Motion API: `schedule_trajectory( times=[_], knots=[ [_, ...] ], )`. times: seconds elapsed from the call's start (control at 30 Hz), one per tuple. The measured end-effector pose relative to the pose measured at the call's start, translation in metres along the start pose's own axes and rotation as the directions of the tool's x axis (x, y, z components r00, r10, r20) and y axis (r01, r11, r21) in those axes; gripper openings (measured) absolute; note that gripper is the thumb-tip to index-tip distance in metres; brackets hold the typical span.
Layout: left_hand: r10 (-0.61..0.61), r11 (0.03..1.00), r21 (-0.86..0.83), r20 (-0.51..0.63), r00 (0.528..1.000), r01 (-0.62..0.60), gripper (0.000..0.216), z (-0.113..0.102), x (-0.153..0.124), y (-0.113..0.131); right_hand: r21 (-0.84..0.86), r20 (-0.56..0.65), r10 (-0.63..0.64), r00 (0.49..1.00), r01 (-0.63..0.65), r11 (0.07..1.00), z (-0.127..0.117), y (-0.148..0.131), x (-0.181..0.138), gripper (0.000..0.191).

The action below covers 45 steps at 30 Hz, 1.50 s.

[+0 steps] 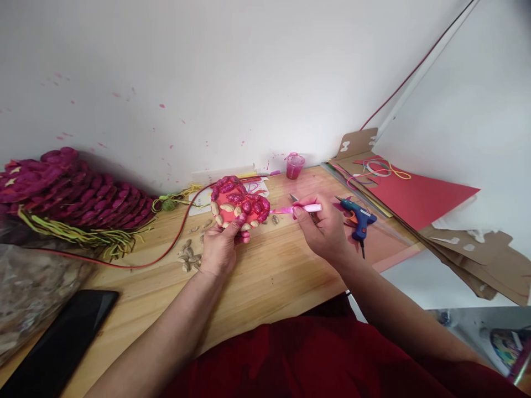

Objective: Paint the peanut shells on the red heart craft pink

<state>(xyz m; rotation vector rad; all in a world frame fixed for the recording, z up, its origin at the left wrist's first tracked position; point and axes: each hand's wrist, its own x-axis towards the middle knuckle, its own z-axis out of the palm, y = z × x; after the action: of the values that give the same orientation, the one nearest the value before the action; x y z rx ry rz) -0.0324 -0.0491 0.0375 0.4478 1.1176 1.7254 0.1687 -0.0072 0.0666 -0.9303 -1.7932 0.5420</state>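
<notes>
The heart (239,205), a red card piece studded with shells, some painted glittery pink and some bare, is held tilted up just above the worktop (265,276), near its far edge by the wall. The left hand (219,246) grips it from below, fingers closed on its lower edge with the thumb lying over the front. The right hand (321,226) has its fingers closed on a brush (296,209), which lies nearly level, its pink tip touching the heart's right side, where the painted shells sit. Bare shells run down the heart's left side and along the bottom. Loose shells (188,257) lie on the worktop just left of the left hand, a few more just beyond the heart. A red cord (166,251) curves across the wood from the left toward the heart. At far left a heap of magenta pieces (70,190) with yellow-green strands rests against the wall. A pink cup (295,165) stands near the wall beyond the brush. A blue glue gun (359,218) lies just right of the right hand, on pink paper. Red paper (418,196) and cardboard (468,260) spread further right, with coloured loops on them. A black phone (62,342) lies at the near left beside a clear bag (29,293). Red clothing fills the bottom of the view.
</notes>
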Motion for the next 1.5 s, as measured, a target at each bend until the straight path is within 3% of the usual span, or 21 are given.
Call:
schedule_trajectory(
  times=[0.23,0.47,0.83,1.33,1.5],
  knots=[
    [0.017,1.000,0.007,0.005,1.000,-0.017,0.053,-0.0002,-0.0017,-0.0004,0.009,0.059,-0.063,0.996,0.062,0.998,0.0076,-0.0021,-0.0051,0.009],
    [0.011,0.999,0.038,-0.013,1.000,-0.011,0.052,0.0005,-0.0003,-0.0006,-0.039,-0.003,-0.055,0.998,0.055,0.998,0.0028,-0.0026,-0.0009,0.010],
    [0.010,0.998,0.057,-0.016,1.000,-0.009,0.052,-0.0016,0.0009,-0.0016,-0.011,0.022,-0.062,0.998,0.062,0.998,0.0067,-0.0008,-0.0041,0.008],
    [-0.051,0.998,-0.022,0.004,0.999,0.051,0.047,-0.0023,0.0015,-0.0009,-0.016,-0.031,0.013,0.999,-0.014,1.000,0.0017,0.0037,-0.0021,0.013],
    [-0.117,0.992,-0.053,0.020,0.993,0.118,0.045,-0.0031,0.0017,0.0003,0.116,-0.020,0.060,0.998,-0.057,0.992,0.0025,0.0061,-0.0033,0.016]
  ],
)
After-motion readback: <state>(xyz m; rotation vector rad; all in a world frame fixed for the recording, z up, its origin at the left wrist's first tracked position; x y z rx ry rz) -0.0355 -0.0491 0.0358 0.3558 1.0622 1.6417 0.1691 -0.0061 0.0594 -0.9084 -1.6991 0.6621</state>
